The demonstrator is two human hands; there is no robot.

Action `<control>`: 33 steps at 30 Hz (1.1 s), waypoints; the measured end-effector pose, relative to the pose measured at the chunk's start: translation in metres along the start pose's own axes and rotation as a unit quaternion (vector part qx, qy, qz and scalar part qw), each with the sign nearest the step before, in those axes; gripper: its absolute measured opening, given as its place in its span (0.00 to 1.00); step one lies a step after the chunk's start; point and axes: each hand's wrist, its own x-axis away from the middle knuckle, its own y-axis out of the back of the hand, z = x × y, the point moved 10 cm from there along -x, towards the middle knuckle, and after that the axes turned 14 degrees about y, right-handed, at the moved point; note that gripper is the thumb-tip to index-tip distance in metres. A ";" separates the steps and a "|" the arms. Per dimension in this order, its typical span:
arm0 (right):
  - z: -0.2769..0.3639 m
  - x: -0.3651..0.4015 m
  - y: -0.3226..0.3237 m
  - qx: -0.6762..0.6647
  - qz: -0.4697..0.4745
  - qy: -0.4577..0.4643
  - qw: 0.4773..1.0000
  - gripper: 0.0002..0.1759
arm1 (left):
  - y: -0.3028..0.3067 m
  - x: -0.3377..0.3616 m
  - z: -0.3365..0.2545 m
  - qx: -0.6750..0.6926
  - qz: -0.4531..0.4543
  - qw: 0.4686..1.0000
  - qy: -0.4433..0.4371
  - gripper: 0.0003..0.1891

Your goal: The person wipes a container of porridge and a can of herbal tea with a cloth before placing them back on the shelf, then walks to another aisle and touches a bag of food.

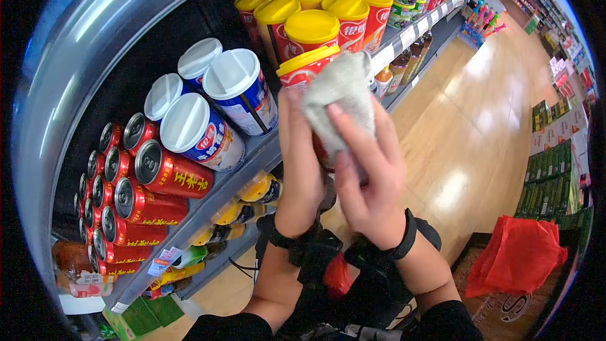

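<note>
A shop aisle is shown, with a pale, shiny floor [435, 173] and a stocked shelf [196, 227] on which red drink cans [173, 170], white-lidded tins [232, 79] and yellow-lidded tins [311, 28] are stood in groups. In front of the shelf edge, just beside the yellow-lidded group, a red tin [307, 68] with a yellow lid is held, slightly tilted; whether its base is clear of the shelf cannot be told. Its side is gripped by the left hand [299, 151], whose fingers are mostly hidden behind it. A pale cloth [344, 91] is pressed against the tin by the right hand [375, 173], its fingers half bent and a little spread over the cloth, the thumb set lower down. The tin can be judged stiff and fairly weighty if full, with a smooth wall that could slip under bare fingers and be dented by a drop. A hold around the body is better trusted than one on the lid, which might come off. The cloth looks soft and light, easily bunched, and is best kept flat under several fingertips.
</note>
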 end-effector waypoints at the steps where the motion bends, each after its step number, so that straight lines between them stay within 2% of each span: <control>1: -0.008 0.003 0.006 -0.014 -0.032 -0.011 0.999 0.27 | -0.002 -0.003 0.007 0.096 0.023 0.994 0.037 0.30; 2: -0.014 0.005 0.005 -0.013 -0.035 -0.009 0.999 0.27 | -0.005 -0.005 0.007 0.095 0.026 0.995 0.036 0.30; 3: -0.040 0.016 0.012 -0.096 -0.111 -0.112 0.983 0.27 | -0.007 -0.006 0.000 0.075 0.021 0.997 -0.008 0.30; 4: -0.063 0.030 0.015 -0.178 -0.185 -0.212 0.943 0.27 | -0.009 -0.005 -0.008 0.056 0.017 0.997 -0.051 0.30; 5: -0.064 0.027 0.019 -0.177 -0.186 -0.208 0.944 0.27 | -0.013 -0.005 -0.009 0.057 0.020 0.997 -0.054 0.30; 6: -0.077 0.032 0.008 -0.305 -0.204 -0.273 0.890 0.30 | -0.013 -0.003 -0.011 0.009 -0.004 0.998 -0.060 0.30; 7: -0.083 0.038 -0.008 -0.426 -0.216 -0.331 0.814 0.34 | -0.013 0.000 -0.013 -0.039 -0.030 0.997 -0.066 0.30; 10: -0.069 0.039 -0.013 -0.420 -0.211 -0.342 0.814 0.36 | -0.015 0.008 -0.007 -0.091 -0.024 0.995 -0.027 0.32; 11: -0.069 0.043 -0.009 -0.392 -0.211 -0.336 0.831 0.34 | -0.008 0.005 0.003 -0.036 -0.053 0.998 -0.023 0.34; 12: -0.069 0.045 -0.005 -0.392 -0.207 -0.337 0.830 0.34 | 0.004 0.000 0.020 0.004 -0.085 0.996 0.025 0.35; 13: -0.054 0.028 0.005 -0.285 -0.107 -0.243 0.921 0.31 | 0.002 -0.004 0.029 0.030 -0.054 0.996 0.069 0.35; 14: -0.034 0.014 0.006 -0.168 -0.004 -0.138 0.976 0.28 | -0.001 -0.007 0.038 0.056 -0.022 0.992 0.112 0.35; 15: -0.023 0.005 0.004 -0.101 0.039 -0.081 0.991 0.23 | 0.002 -0.007 0.044 0.048 -0.011 0.993 0.105 0.33; 16: -0.024 0.002 0.003 -0.101 0.038 -0.080 0.991 0.23 | 0.005 -0.008 0.048 0.047 -0.010 0.993 0.104 0.33; 18: -0.016 -0.004 -0.004 -0.075 0.071 -0.017 0.995 0.19 | 0.015 -0.010 0.046 -0.002 -0.048 0.996 0.071 0.33; 20: -0.018 -0.003 -0.003 -0.073 0.064 -0.010 0.995 0.19 | 0.017 -0.012 0.041 -0.015 -0.043 0.997 0.061 0.32; 22: -0.039 0.007 0.008 -0.178 -0.049 -0.119 0.976 0.20 | 0.022 -0.011 0.024 -0.089 -0.075 0.993 0.004 0.28; 23: -0.046 0.012 0.010 -0.207 -0.068 -0.153 0.964 0.24 | 0.021 -0.008 0.016 -0.082 -0.075 0.994 -0.018 0.25; 24: -0.045 0.012 0.011 -0.205 -0.069 -0.149 0.965 0.24 | 0.025 -0.008 0.012 -0.095 -0.092 0.991 -0.021 0.24; 25: -0.062 0.025 0.009 -0.323 -0.145 -0.241 0.904 0.26 | 0.023 -0.005 0.008 -0.087 -0.105 0.990 -0.034 0.22; 26: -0.073 0.040 0.001 -0.432 -0.216 -0.325 0.813 0.29 | 0.020 -0.001 0.002 -0.079 -0.118 0.989 -0.046 0.22; 27: -0.071 0.041 0.001 -0.433 -0.217 -0.322 0.814 0.29 | 0.017 0.001 0.003 -0.080 -0.117 0.989 -0.049 0.22; 28: -0.068 0.040 -0.001 -0.424 -0.196 -0.315 0.826 0.29 | 0.015 0.001 0.013 -0.008 -0.098 0.995 -0.016 0.23; 29: -0.065 0.040 -0.003 -0.416 -0.174 -0.309 0.837 0.30 | 0.014 0.000 0.022 0.065 -0.079 0.995 0.017 0.27; 30: -0.062 0.039 -0.005 -0.406 -0.152 -0.305 0.848 0.30 | 0.013 0.000 0.020 0.065 -0.080 0.995 0.017 0.27; 31: -0.047 0.021 0.004 -0.287 -0.079 -0.217 0.930 0.26 | 0.005 -0.002 0.023 0.080 -0.053 0.994 0.052 0.30; 32: -0.049 0.020 0.006 -0.288 -0.078 -0.219 0.929 0.26 | -0.002 -0.002 0.029 0.096 -0.026 0.991 0.087 0.32; 33: -0.033 0.006 0.006 -0.208 0.006 -0.110 0.972 0.25 | -0.006 -0.001 0.034 0.065 0.008 0.991 0.121 0.34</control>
